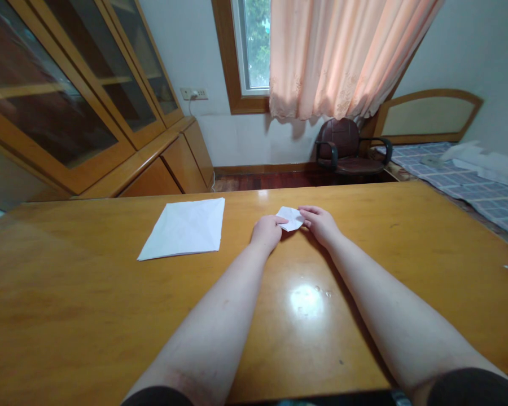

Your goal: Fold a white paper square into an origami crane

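Near the far edge of the desk, a small piece of folded white paper is held between my two hands. My left hand grips its left side, with the thumb lying on top and the other fingers hidden beneath. At its right edge, my right hand is closed on the paper with thumb and fingers. To the left of my hands lies a stack of white paper sheets, flat on the desk and apart from both hands.
The shiny wooden desk spans the view. Behind it stand a glass-doored cabinet at left, a dark red armchair below a pink curtain, and a bed at right. A tiny white scrap lies near the right edge.
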The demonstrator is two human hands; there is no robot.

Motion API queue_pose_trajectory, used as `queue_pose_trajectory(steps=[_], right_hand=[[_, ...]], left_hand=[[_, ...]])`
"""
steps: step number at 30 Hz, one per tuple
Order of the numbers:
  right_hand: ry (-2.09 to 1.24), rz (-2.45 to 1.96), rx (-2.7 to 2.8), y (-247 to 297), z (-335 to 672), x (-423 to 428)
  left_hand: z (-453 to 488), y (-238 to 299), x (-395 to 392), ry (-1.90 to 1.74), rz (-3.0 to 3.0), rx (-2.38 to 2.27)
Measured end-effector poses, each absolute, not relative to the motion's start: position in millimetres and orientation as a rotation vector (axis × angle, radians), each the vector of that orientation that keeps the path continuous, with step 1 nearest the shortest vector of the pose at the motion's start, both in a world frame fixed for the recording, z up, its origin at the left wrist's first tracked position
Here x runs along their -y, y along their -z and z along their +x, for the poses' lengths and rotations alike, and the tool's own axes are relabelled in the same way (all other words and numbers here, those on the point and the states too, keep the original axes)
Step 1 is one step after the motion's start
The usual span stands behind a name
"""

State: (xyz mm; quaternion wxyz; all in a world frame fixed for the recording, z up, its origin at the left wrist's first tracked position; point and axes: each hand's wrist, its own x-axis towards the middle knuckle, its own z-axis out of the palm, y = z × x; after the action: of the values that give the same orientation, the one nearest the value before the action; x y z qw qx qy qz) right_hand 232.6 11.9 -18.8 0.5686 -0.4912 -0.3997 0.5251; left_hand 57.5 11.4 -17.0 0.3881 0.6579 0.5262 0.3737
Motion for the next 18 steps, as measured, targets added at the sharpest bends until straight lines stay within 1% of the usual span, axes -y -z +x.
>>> queue_pose_trajectory(steps=[3, 7, 12, 14, 18], right_hand=[[-1.003, -1.395, 1.169, 19.3, 231.3, -10.4], [-0.623, -1.691, 1.535, 18.3, 233.3, -9.4], [-0.274, -1.794, 1.782, 16.4, 237.5, -8.5], [-0.236, -1.851, 1.81, 15.7, 237.8, -7.5], [-0.346, -1.821, 1.9, 13.0, 235.3, -4.6]], left_hand=[[56.9, 12.9, -8.0, -0.834, 1.956, -1.309], [58.1, 8.6, -4.5, -0.734, 2.108, -1.203], [60.4, 11.0, -7.0, -0.768, 2.01, -1.196], [61.1, 12.8, -8.3, -0.805, 1.928, -1.249], [61.4, 13.0, -8.5, -0.787, 1.968, -1.265]])
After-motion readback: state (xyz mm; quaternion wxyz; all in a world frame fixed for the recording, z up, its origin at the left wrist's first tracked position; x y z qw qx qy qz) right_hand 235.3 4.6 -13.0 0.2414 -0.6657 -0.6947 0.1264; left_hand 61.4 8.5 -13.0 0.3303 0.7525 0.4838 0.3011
